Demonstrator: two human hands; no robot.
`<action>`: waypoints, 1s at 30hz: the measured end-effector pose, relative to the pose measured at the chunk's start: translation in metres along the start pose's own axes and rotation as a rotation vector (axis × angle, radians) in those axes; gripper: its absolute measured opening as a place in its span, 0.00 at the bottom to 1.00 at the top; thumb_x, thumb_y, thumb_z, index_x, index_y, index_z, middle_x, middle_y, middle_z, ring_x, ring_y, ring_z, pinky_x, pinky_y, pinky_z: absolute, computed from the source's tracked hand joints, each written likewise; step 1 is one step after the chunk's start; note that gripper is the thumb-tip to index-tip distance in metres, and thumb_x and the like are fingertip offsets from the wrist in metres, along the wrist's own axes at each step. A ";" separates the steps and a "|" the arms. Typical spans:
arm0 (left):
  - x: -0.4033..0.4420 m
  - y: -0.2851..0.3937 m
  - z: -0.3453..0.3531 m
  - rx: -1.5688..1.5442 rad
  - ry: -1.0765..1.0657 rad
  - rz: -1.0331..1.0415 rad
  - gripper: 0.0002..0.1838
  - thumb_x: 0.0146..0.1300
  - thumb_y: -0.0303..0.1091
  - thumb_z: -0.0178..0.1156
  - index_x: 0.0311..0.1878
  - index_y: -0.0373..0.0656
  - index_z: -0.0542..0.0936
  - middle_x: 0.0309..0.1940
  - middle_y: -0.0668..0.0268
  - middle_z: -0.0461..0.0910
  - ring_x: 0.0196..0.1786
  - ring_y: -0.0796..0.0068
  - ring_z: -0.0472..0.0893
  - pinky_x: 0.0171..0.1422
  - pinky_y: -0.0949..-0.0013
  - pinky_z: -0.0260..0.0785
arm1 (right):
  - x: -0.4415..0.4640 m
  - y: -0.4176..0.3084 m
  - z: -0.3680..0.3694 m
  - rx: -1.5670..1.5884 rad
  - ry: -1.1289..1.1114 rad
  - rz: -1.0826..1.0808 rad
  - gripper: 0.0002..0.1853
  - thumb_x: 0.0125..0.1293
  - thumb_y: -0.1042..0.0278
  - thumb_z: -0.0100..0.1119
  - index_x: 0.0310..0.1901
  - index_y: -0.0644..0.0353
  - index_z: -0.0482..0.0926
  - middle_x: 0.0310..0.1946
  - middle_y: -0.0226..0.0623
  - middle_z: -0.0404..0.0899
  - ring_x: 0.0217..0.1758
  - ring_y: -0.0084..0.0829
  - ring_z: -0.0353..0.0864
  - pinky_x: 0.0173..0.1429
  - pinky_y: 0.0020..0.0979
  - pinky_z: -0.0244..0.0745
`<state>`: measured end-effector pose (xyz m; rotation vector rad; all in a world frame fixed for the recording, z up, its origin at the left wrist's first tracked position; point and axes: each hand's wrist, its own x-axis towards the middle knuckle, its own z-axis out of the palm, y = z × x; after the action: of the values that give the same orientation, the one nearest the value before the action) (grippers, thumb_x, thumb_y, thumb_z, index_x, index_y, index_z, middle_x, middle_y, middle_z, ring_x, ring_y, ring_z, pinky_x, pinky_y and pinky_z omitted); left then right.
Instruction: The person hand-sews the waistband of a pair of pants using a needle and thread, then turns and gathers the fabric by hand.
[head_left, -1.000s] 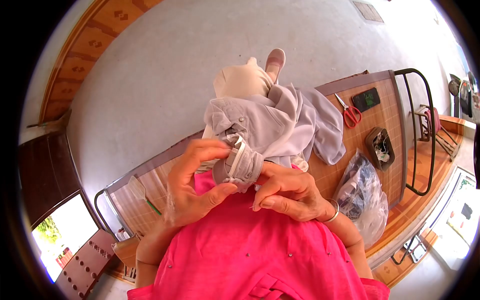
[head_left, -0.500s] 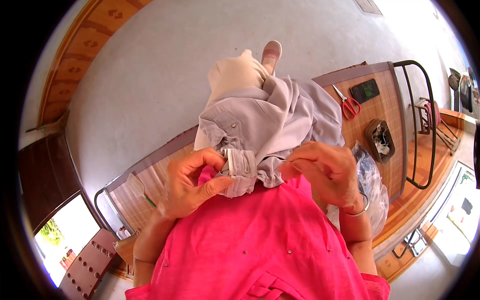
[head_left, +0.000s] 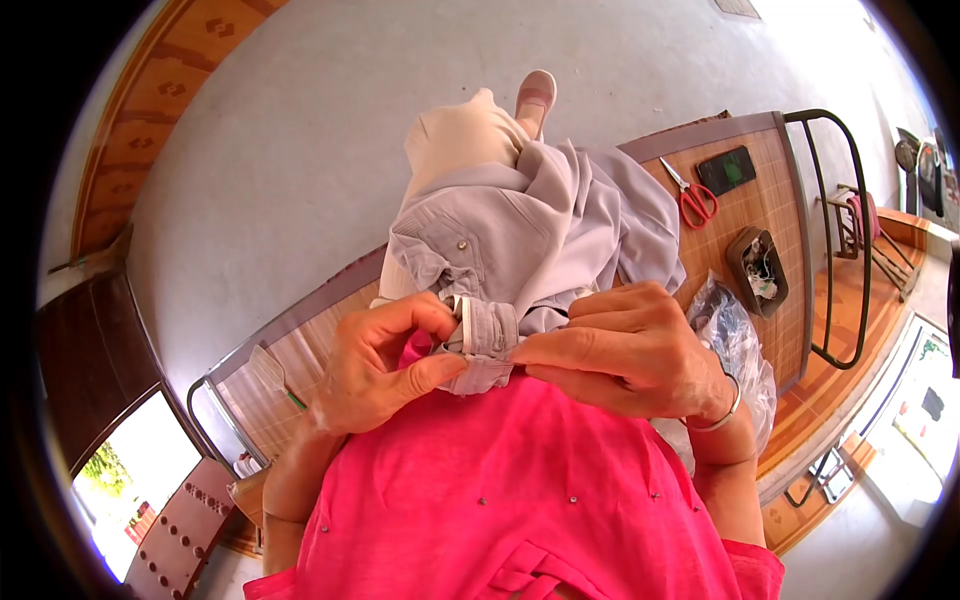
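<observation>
A light grey garment (head_left: 560,225), which looks like a pair of trousers, lies bunched across my lap. My left hand (head_left: 380,365) is closed on its folded waistband (head_left: 490,330), thumb in front and fingers behind. Thumb and fingertips of my right hand (head_left: 640,350) are pinched together at the right edge of that band. A thin needle showed between them a moment earlier; now the fingers hide it. A small metal button (head_left: 461,245) shows on the grey cloth above the band.
On the bamboo-slatted bench (head_left: 740,215) to my right lie red-handled scissors (head_left: 697,203), a phone (head_left: 727,171) and a small dark box (head_left: 757,272) of odds and ends. A clear plastic bag (head_left: 735,335) sits by my right wrist. A fly swatter (head_left: 270,368) rests on the left.
My right hand has moved left, bringing its pinched fingertips from beside the waistband up against it. My left hand keeps its hold on the band. The view has shifted slightly.
</observation>
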<state>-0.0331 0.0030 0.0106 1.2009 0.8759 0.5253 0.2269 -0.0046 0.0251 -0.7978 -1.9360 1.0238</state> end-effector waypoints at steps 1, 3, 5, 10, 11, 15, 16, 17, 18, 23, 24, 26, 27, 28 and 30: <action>0.000 -0.001 0.001 -0.032 0.001 -0.010 0.12 0.61 0.31 0.69 0.39 0.33 0.78 0.35 0.67 0.76 0.37 0.81 0.70 0.43 0.76 0.63 | 0.001 0.001 0.000 -0.006 -0.019 0.004 0.14 0.51 0.81 0.69 0.42 0.65 0.84 0.19 0.33 0.76 0.17 0.29 0.71 0.21 0.31 0.62; 0.001 -0.002 0.002 -0.097 0.002 -0.019 0.12 0.61 0.31 0.69 0.39 0.33 0.78 0.36 0.67 0.76 0.38 0.81 0.70 0.44 0.76 0.64 | 0.001 0.001 0.000 -0.012 -0.066 0.040 0.13 0.52 0.80 0.68 0.41 0.65 0.83 0.21 0.35 0.78 0.20 0.32 0.75 0.23 0.32 0.67; 0.003 -0.002 0.003 -0.163 0.002 -0.021 0.12 0.61 0.30 0.69 0.39 0.33 0.78 0.36 0.68 0.76 0.39 0.81 0.71 0.45 0.75 0.64 | 0.001 0.002 -0.001 -0.013 -0.121 0.105 0.11 0.55 0.79 0.66 0.41 0.66 0.81 0.23 0.39 0.80 0.25 0.37 0.81 0.27 0.34 0.75; 0.002 -0.007 -0.001 -0.157 -0.011 -0.034 0.11 0.60 0.30 0.69 0.39 0.34 0.78 0.36 0.68 0.76 0.39 0.81 0.70 0.44 0.75 0.62 | 0.002 -0.001 -0.006 0.122 0.038 0.050 0.09 0.49 0.83 0.68 0.34 0.68 0.82 0.20 0.37 0.80 0.17 0.30 0.77 0.21 0.29 0.67; 0.002 -0.008 -0.002 -0.148 -0.013 -0.040 0.11 0.60 0.30 0.70 0.39 0.34 0.78 0.36 0.69 0.76 0.38 0.81 0.69 0.44 0.75 0.62 | 0.004 -0.006 -0.013 0.151 0.061 0.060 0.09 0.48 0.84 0.68 0.33 0.68 0.82 0.19 0.37 0.79 0.16 0.30 0.76 0.20 0.29 0.67; 0.003 -0.010 -0.002 -0.140 -0.012 -0.044 0.12 0.60 0.30 0.70 0.38 0.34 0.78 0.35 0.70 0.74 0.37 0.82 0.68 0.43 0.76 0.61 | -0.002 -0.014 -0.033 0.327 0.123 0.106 0.09 0.51 0.81 0.70 0.36 0.67 0.83 0.22 0.39 0.83 0.20 0.31 0.81 0.22 0.27 0.71; 0.003 -0.010 -0.003 -0.137 -0.011 -0.049 0.12 0.60 0.31 0.70 0.37 0.34 0.78 0.35 0.70 0.74 0.37 0.82 0.67 0.43 0.76 0.60 | -0.002 -0.015 -0.033 0.383 0.177 0.078 0.09 0.51 0.81 0.70 0.36 0.68 0.84 0.21 0.39 0.82 0.18 0.30 0.80 0.21 0.27 0.69; 0.003 -0.010 -0.003 -0.134 -0.010 -0.054 0.12 0.60 0.31 0.70 0.37 0.35 0.77 0.34 0.70 0.74 0.37 0.82 0.67 0.42 0.76 0.60 | -0.003 -0.015 -0.033 0.440 0.231 0.049 0.09 0.50 0.81 0.70 0.35 0.69 0.84 0.19 0.40 0.82 0.16 0.29 0.79 0.19 0.27 0.67; 0.003 -0.010 -0.003 -0.137 -0.009 -0.057 0.12 0.60 0.32 0.70 0.37 0.35 0.77 0.34 0.70 0.74 0.36 0.82 0.67 0.42 0.76 0.60 | -0.004 -0.014 -0.034 0.481 0.272 0.021 0.09 0.50 0.81 0.70 0.35 0.70 0.83 0.19 0.40 0.81 0.16 0.29 0.78 0.19 0.26 0.67; 0.004 -0.010 -0.003 -0.125 -0.011 -0.066 0.13 0.60 0.33 0.70 0.37 0.35 0.77 0.34 0.71 0.74 0.36 0.82 0.67 0.42 0.77 0.60 | -0.014 -0.004 -0.039 0.584 0.414 0.044 0.06 0.51 0.79 0.70 0.30 0.70 0.82 0.15 0.38 0.76 0.12 0.27 0.70 0.16 0.26 0.61; 0.005 -0.010 -0.003 -0.126 -0.012 -0.071 0.13 0.60 0.33 0.70 0.37 0.35 0.77 0.34 0.71 0.74 0.36 0.82 0.67 0.42 0.77 0.60 | -0.013 -0.002 -0.032 0.520 0.448 0.075 0.05 0.52 0.77 0.69 0.26 0.68 0.81 0.12 0.34 0.70 0.11 0.26 0.66 0.16 0.27 0.58; 0.005 -0.009 -0.003 -0.128 -0.017 -0.080 0.13 0.61 0.33 0.70 0.37 0.35 0.77 0.34 0.71 0.74 0.36 0.82 0.67 0.42 0.77 0.60 | -0.011 0.002 -0.022 0.354 0.385 0.129 0.03 0.52 0.77 0.67 0.26 0.65 0.82 0.10 0.30 0.66 0.10 0.26 0.63 0.16 0.29 0.56; 0.006 -0.008 -0.003 -0.139 -0.017 -0.082 0.13 0.61 0.33 0.70 0.37 0.35 0.77 0.35 0.70 0.74 0.37 0.82 0.68 0.42 0.77 0.61 | -0.008 0.003 -0.019 0.271 0.270 0.142 0.04 0.51 0.79 0.67 0.30 0.66 0.83 0.11 0.31 0.68 0.12 0.27 0.65 0.17 0.30 0.57; 0.007 -0.007 -0.002 -0.150 -0.019 -0.085 0.13 0.61 0.33 0.70 0.37 0.35 0.77 0.35 0.70 0.74 0.37 0.82 0.68 0.43 0.77 0.61 | -0.006 0.004 -0.016 0.185 0.156 0.146 0.08 0.50 0.82 0.67 0.34 0.66 0.84 0.13 0.32 0.69 0.13 0.28 0.67 0.18 0.30 0.59; 0.007 -0.008 0.000 -0.168 -0.027 -0.091 0.13 0.61 0.32 0.70 0.38 0.34 0.77 0.36 0.70 0.75 0.38 0.83 0.69 0.43 0.77 0.62 | -0.003 0.007 -0.011 0.099 -0.012 0.124 0.13 0.50 0.83 0.66 0.40 0.66 0.84 0.19 0.36 0.75 0.18 0.32 0.73 0.22 0.31 0.66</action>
<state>-0.0299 0.0067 0.0011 1.0090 0.8426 0.4979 0.2388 0.0002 0.0224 -0.8657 -1.8491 1.1919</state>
